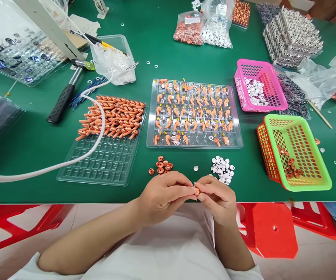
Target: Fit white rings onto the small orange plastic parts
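The left grip (161, 198) and right grip (220, 200) pinch the orange cap (197, 191), likely light, hard and slick, best held by its rim.

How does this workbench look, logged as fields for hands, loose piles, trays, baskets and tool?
Hands: left hand and right hand pinch a small orange part
Loose piles: small orange cupped pieces; round white pieces
Trays: left clear plastic tray, partly filled; middle clear plastic tray, holding peach hooked parts
Baskets: pink plastic basket; lime-green plastic basket
Tool: black-handled hammer
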